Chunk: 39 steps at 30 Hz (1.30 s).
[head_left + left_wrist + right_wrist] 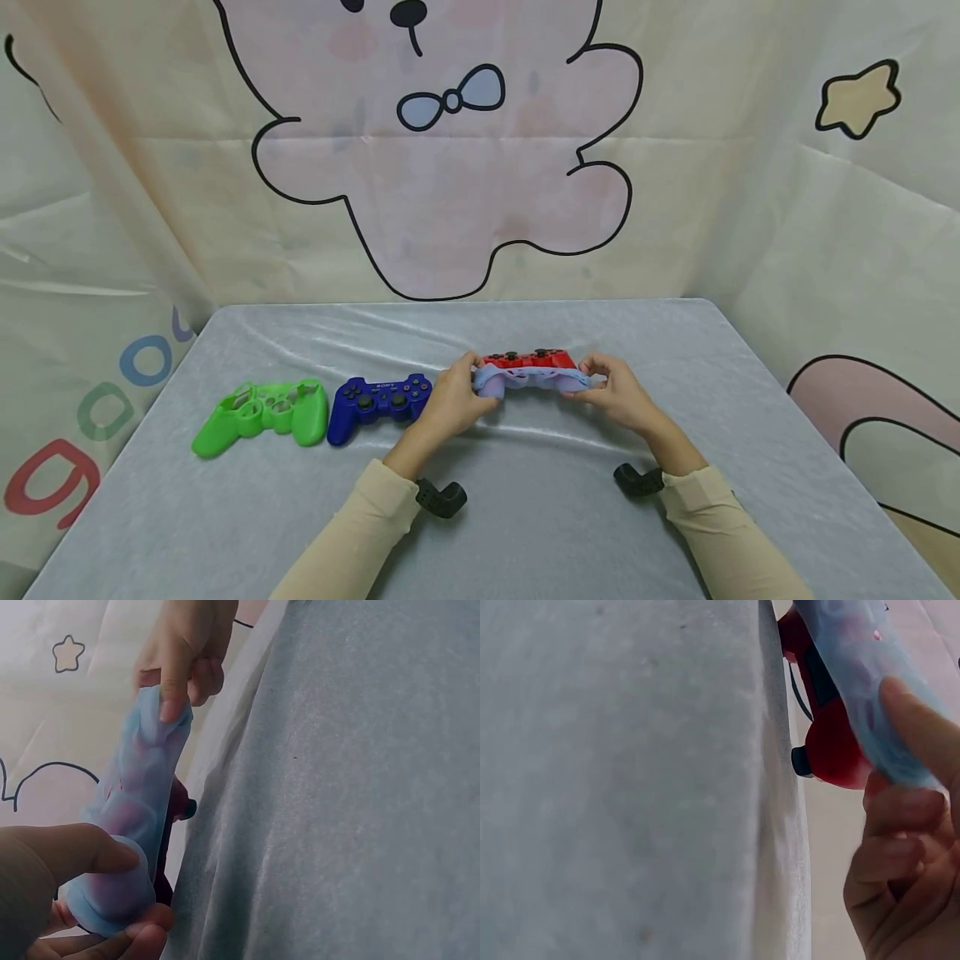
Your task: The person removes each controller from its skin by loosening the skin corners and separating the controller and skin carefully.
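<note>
In the head view a red game controller (536, 359) is behind and partly inside a pale blue-lilac, soft-looking controller cover (528, 380). My left hand (452, 402) pinches the left end of the cover, thumb on the near side. At the opposite end my right hand (617, 395) pinches the cover's edge between thumb and fingers. The right wrist view shows the controller's red body (836, 746) sticking out from the cover (862, 682). In the left wrist view the cover (139, 787) hides most of the controller.
Left of my left hand lies a blue controller (382, 402) marked SONY. Beside it is a bright green controller-shaped piece (262, 412) with greyish openings. A grey cloth covers the table (540, 517), and a printed curtain (450, 183) hangs behind it. Black devices (441, 498) sit at both wrists.
</note>
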Available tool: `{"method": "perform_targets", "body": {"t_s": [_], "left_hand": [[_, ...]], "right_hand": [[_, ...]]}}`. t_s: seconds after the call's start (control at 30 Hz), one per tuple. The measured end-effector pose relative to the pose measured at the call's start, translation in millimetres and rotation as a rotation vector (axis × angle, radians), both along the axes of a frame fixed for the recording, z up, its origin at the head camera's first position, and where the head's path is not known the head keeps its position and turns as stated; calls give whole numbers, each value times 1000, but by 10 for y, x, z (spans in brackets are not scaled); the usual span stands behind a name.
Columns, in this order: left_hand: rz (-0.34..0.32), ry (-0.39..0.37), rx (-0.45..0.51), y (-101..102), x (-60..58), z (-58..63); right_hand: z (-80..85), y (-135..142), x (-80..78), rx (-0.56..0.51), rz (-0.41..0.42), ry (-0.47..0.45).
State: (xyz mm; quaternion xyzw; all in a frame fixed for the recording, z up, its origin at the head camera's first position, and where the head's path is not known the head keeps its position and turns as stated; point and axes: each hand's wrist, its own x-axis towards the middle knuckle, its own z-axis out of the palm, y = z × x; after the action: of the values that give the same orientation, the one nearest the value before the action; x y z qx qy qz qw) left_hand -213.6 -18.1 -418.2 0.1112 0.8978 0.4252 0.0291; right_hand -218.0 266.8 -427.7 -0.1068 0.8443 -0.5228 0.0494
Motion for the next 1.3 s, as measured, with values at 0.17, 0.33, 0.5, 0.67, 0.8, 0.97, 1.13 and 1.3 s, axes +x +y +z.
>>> {"method": "perform_targets", "body": {"t_s": [0.17, 0.33, 0.5, 0.67, 0.8, 0.97, 1.13, 1.3], "left_hand": [[3, 3, 14, -6, -1, 0], [-12, 14, 27, -7, 4, -4], [-20, 60, -16, -5, 7, -26], [-23, 70, -20, 5, 17, -33], [-23, 69, 18, 12, 25, -34], [1, 112, 45, 10, 16, -54], [26, 176, 41, 7, -11, -77], [16, 179, 43, -2, -20, -83]], "right_hand": [[12, -2, -3, 15, 45, -40], [49, -6, 15, 107, 209, -27], [61, -17, 20, 126, 269, 20], [65, -24, 23, 115, 234, 2], [65, -22, 29, 99, 188, -21], [65, -37, 36, 84, 166, -17], [60, -46, 31, 77, 169, -16], [50, -44, 23, 85, 174, -17]]}}
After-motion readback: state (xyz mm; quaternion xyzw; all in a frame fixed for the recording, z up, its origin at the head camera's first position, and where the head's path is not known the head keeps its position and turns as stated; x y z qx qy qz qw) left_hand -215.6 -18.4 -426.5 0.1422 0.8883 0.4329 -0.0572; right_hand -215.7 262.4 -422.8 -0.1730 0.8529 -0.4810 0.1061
